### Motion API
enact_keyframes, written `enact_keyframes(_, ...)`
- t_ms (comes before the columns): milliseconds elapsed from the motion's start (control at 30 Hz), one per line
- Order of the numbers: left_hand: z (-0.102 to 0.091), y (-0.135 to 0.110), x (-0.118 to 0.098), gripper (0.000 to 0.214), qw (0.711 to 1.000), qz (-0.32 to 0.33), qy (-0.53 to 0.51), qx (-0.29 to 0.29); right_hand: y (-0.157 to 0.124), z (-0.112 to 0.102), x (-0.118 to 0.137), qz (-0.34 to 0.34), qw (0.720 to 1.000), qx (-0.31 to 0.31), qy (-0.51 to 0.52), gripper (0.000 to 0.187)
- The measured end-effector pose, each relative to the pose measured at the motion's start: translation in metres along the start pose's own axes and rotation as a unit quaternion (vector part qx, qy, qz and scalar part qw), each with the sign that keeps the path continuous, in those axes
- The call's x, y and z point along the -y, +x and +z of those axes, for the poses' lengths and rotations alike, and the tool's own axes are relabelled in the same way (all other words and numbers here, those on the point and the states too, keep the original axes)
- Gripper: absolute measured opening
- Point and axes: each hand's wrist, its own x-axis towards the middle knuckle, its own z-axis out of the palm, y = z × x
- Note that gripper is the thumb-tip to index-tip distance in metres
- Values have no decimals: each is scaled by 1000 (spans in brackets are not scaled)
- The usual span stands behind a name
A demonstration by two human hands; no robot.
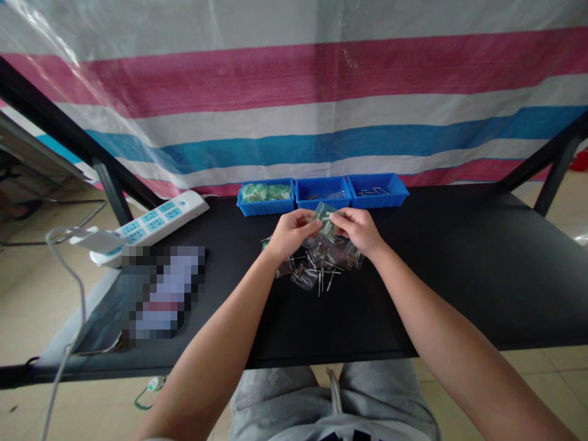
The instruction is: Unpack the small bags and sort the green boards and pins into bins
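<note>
Between both hands is a small clear plastic bag (325, 222) with green and whitish contents, held just in front of the blue bins. My left hand (294, 230) pinches its left side, and my right hand (359, 229) grips its right side with thumb and fingers. Below the hands lies a pile of small clear bags (333, 252) with brownish pieces in them. Several loose metal rivets or pins (321, 282) are scattered at the pile's near edge. What exactly the held bag contains is too small to make out.
Three blue bins stand in a row: the left bin (266, 207) has green bags, the middle bin (323, 201) a few clear bags, the right bin (379, 199) thin metal pins. A white power strip (154, 223) and a blurred-out item (168, 291) lie left on the black table (478, 275).
</note>
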Motion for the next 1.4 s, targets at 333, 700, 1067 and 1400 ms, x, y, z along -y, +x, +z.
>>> enact_keyframes(333,-4,0,0,28,999,23,43,-7,-1,2,6,-19,999,-31,15,34)
enact_keyframes(700,-10,5,10,7,978,140,133,-78,-6,-1,15,72,983,50,161,35)
enact_keyframes(1067,-10,3,6,19,964,164,193,-83,-4,-3,8,25,985,54,159,21)
enact_keyframes(1400,-7,-1,2,25,958,189,202,-74,-5,4,8,-9,994,52,93,52)
